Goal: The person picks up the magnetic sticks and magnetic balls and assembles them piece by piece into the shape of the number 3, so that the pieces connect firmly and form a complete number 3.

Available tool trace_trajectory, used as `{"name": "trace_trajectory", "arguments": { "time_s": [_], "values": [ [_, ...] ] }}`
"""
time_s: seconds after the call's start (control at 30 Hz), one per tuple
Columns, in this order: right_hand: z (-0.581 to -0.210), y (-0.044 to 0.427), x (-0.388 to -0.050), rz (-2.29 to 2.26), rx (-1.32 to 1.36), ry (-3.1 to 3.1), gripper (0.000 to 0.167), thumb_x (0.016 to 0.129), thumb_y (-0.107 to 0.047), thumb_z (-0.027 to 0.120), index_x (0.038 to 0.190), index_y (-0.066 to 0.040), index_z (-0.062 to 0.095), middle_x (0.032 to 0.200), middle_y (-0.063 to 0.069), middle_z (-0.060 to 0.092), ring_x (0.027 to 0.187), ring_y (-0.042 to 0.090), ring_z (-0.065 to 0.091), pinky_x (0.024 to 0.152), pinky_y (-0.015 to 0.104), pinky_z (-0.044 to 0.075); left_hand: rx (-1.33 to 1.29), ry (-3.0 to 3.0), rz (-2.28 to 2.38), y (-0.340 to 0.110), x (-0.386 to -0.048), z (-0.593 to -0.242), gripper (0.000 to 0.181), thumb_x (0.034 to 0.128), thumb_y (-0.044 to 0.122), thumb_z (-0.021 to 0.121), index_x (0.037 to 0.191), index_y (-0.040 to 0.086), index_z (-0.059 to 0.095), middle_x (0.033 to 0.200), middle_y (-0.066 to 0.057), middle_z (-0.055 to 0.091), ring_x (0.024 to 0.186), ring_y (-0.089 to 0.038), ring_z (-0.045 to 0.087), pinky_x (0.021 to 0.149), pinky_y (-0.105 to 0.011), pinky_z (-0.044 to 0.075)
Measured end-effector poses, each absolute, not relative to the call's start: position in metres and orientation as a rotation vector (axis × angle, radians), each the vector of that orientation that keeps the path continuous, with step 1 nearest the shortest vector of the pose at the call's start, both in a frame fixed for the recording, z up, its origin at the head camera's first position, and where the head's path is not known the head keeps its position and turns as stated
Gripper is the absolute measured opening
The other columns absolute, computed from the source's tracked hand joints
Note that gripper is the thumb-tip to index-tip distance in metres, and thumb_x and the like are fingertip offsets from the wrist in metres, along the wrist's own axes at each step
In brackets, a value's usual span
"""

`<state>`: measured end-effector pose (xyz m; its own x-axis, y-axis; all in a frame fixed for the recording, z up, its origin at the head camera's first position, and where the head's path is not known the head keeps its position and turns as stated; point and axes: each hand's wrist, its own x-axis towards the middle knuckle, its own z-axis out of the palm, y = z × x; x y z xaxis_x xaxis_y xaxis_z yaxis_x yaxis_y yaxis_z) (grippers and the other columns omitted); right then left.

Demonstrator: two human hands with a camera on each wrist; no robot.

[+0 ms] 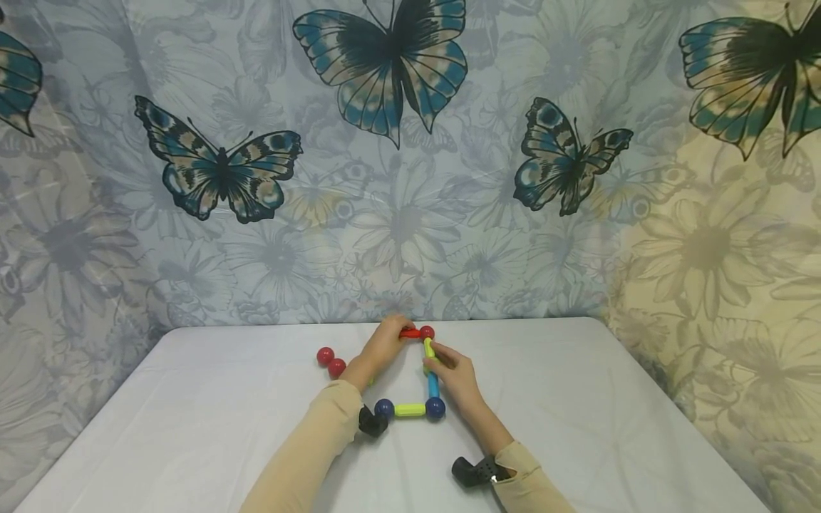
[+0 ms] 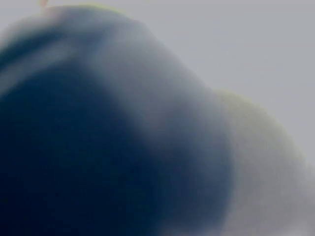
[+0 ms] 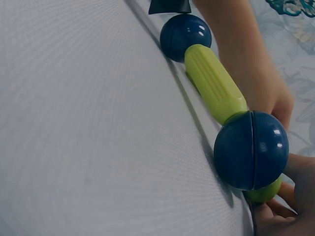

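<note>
Toy balls and rods are joined into a frame on the table. At the far side my left hand (image 1: 383, 343) pinches a red rod (image 1: 410, 333), whose end meets a red ball (image 1: 427, 333). My right hand (image 1: 458, 374) holds a yellow-green rod (image 1: 428, 348) just below that ball. A blue rod (image 1: 433, 385) continues down to a dark blue ball (image 1: 435, 408). Along the near side, another yellow-green rod (image 1: 409, 410) links it to a second dark blue ball (image 1: 384, 408). In the left wrist view, a dark blue ball (image 2: 98, 147) looms blurred, hiding the hand.
Two red balls (image 1: 325, 357) lie left of my left forearm, which partly covers that side of the frame. Black wrist cameras (image 1: 471, 472) hang close to the table. A white cloth covers the table (image 1: 192, 427), with a butterfly-print backdrop (image 1: 404, 235) behind.
</note>
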<state>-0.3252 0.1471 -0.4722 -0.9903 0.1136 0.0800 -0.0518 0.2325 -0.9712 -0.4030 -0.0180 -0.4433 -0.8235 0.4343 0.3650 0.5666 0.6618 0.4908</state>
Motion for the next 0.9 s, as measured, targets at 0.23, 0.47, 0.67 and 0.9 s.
{"name": "trace_trajectory", "arguments": {
  "time_s": [0.23,0.47,0.67,0.9],
  "values": [
    [-0.4717,0.1464,-0.3242,1.871,-0.042,-2.357,0.047,0.090,-0.019,0.070,0.134,-0.009,0.058,0.143,0.012,0.055,0.135,0.031,0.049,0.109,0.041,0.044,-0.809,-2.660,-0.915,-0.0171,-0.4043,-0.4460,0.024,0.0867,-0.008,0.064,0.110,0.000,0.068,0.112,-0.013,0.068,0.113,-0.029,0.061,0.102,-0.039,0.050],
    [-0.4723,0.1458,-0.3237,1.828,0.020,-2.374,0.044,0.091,-0.018,0.067,0.133,-0.006,0.059,0.143,0.013,0.054,0.137,0.031,0.047,0.112,0.041,0.041,-0.780,-2.678,-0.911,-0.0174,-0.4055,-0.4484,0.027,0.0858,-0.008,0.064,0.111,0.001,0.068,0.112,-0.013,0.068,0.113,-0.028,0.062,0.101,-0.038,0.051],
    [-0.4718,0.1461,-0.3232,1.825,0.015,-2.377,0.044,0.092,-0.018,0.067,0.133,-0.007,0.059,0.144,0.012,0.054,0.137,0.031,0.046,0.112,0.042,0.041,-0.778,-2.679,-0.899,-0.0185,-0.4065,-0.4486,0.028,0.0848,-0.008,0.065,0.112,0.000,0.068,0.111,-0.014,0.068,0.110,-0.028,0.062,0.099,-0.039,0.051],
    [-0.4712,0.1462,-0.3228,1.822,0.017,-2.371,0.042,0.092,-0.017,0.067,0.132,-0.007,0.059,0.143,0.012,0.055,0.137,0.031,0.047,0.111,0.042,0.041,-0.780,-2.676,-0.897,-0.0224,-0.4053,-0.4484,0.027,0.0861,-0.005,0.066,0.112,0.001,0.068,0.113,-0.014,0.068,0.111,-0.028,0.063,0.099,-0.040,0.051]
  ]
}}
